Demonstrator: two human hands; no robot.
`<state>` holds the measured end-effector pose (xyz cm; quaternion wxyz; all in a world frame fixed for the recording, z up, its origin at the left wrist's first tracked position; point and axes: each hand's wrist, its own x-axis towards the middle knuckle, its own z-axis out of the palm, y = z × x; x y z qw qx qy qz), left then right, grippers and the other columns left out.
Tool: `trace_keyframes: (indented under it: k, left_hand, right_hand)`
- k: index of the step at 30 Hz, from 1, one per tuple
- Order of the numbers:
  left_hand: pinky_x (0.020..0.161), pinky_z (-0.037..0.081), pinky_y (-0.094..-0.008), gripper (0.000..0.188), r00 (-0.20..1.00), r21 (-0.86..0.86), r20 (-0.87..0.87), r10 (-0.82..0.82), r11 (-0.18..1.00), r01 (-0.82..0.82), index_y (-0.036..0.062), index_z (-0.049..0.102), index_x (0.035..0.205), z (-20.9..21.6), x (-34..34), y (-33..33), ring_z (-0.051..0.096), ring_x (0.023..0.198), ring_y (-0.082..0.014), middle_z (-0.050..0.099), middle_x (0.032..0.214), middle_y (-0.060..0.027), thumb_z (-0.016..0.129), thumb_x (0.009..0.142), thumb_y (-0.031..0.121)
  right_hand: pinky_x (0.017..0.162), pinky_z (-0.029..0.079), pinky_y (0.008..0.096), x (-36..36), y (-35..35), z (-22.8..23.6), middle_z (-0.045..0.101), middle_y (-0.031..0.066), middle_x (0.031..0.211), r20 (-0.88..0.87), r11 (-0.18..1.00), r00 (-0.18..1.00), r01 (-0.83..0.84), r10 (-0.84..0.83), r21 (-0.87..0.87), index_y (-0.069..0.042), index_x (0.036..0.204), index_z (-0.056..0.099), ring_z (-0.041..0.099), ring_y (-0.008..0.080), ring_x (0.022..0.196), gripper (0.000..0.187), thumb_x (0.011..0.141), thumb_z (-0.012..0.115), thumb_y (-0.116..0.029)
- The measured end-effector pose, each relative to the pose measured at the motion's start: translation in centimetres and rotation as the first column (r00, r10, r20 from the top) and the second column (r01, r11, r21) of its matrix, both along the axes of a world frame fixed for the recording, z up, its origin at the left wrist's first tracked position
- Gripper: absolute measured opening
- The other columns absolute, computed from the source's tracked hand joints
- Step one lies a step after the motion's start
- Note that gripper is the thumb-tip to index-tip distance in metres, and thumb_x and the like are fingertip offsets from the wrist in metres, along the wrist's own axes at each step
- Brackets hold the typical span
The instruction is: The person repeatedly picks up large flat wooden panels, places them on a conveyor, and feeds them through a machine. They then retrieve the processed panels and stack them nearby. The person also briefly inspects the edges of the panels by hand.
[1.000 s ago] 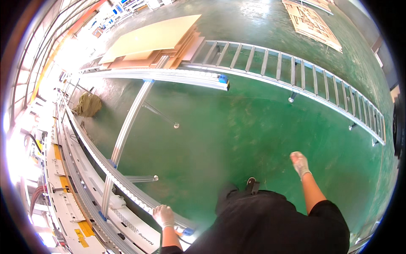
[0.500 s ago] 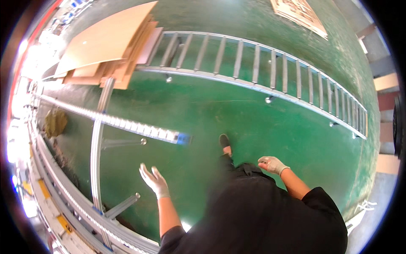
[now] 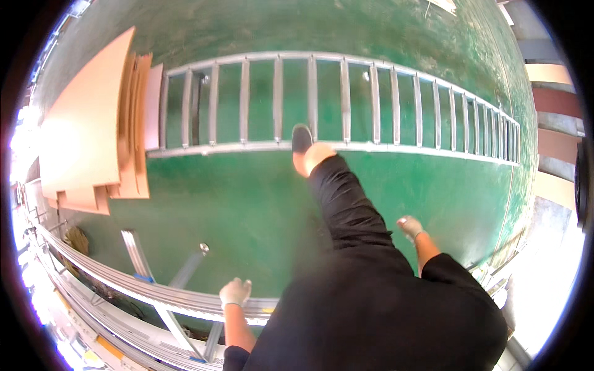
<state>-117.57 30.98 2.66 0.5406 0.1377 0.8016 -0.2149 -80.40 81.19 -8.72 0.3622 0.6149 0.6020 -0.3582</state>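
My left hand (image 3: 236, 290), in a pale glove, is above a long silver metal rail (image 3: 185, 298) at the lower left. Its thumb stands apart from slightly bent fingers, and nothing shows in it; whether it touches the rail I cannot tell. My right hand (image 3: 410, 227) hangs over the green floor on the right, its gloved fingers loosely bent and a bit blurred, with no object visible in them. Ahead of me lies a long, ladder-like metal frame (image 3: 344, 99) with many crossbars. My dark shoe (image 3: 302, 140) overlaps its near side rail in view.
Flat tan boards (image 3: 86, 117) are stacked at the frame's left end. Metal bars and rails (image 3: 176, 331) crowd the lower left, near a brownish bundle (image 3: 77, 241). A round metal foot (image 3: 204, 248) ends a strut close to my left hand. Green floor (image 3: 247, 204) stretches between.
My view has shifted, and one leg has swung forward toward the ladder-like frame. My left hand has come lower, over the rail, with its fingers less spread. The blue-ended rail is no longer in front of me.
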Motion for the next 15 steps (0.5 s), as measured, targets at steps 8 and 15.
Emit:
trace_keyframes:
  k: [8,15]
  left_hand:
    - [0.09,0.046,-0.0326,0.043,0.246,0.309,0.576,0.779,0.07,-0.948,0.0014,0.064,0.112,5.7,-16.6,13.2,0.06,0.099,-0.018,0.066,0.102,-0.006,0.059,0.095,0.041]
    - [0.076,0.045,-0.0263,0.03,0.099,0.622,0.366,0.925,-0.164,-0.766,0.0028,0.059,0.113,5.8,-31.2,18.3,0.055,0.083,-0.0114,0.06,0.09,-0.0011,0.053,0.101,0.029]
  right_hand:
    - [0.067,0.047,0.0283,-21.2,12.3,6.4,0.065,0.0005,0.081,-0.651,0.954,0.717,0.298,-0.25,-0.038,-0.011,0.097,0.067,0.058,0.0119,0.074,0.017,0.089,0.065,-0.026]
    - [0.084,0.051,0.0368,-34.1,26.4,19.7,0.07,0.0115,0.103,-0.6,0.937,0.782,0.063,0.167,0.343,-0.01,0.109,0.064,0.067,0.0301,0.096,0.033,0.092,0.063,-0.038]
